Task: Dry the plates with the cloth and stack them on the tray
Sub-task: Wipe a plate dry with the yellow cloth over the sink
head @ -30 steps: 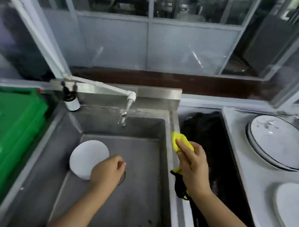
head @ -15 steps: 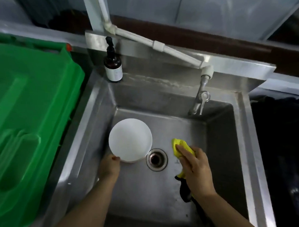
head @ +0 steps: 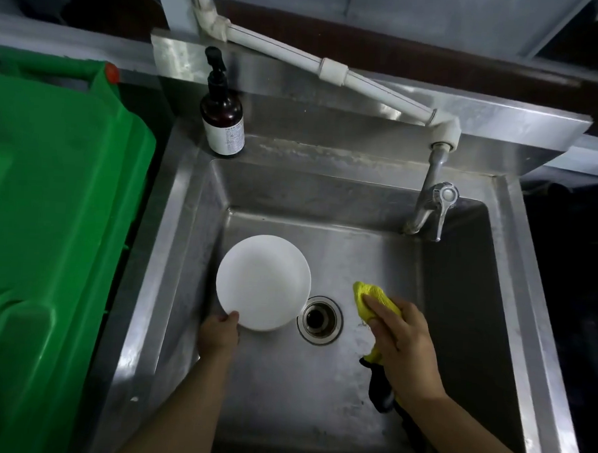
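A small white plate is over the left part of the steel sink, beside the drain. My left hand grips the plate by its near rim, thumb on top. My right hand holds a yellow cloth with a black part hanging below the wrist, over the sink's right half. The cloth and the plate are apart. No tray is in view.
A large green plastic bin fills the left side. A brown pump bottle stands on the sink's back left corner. The tap and white pipe reach over the back right. A dark area lies right of the sink.
The view has swung left and down onto the sink; the plates on the right counter are out of sight. My left hand now grips the plate's rim, and my right hand brought the cloth over the sink.
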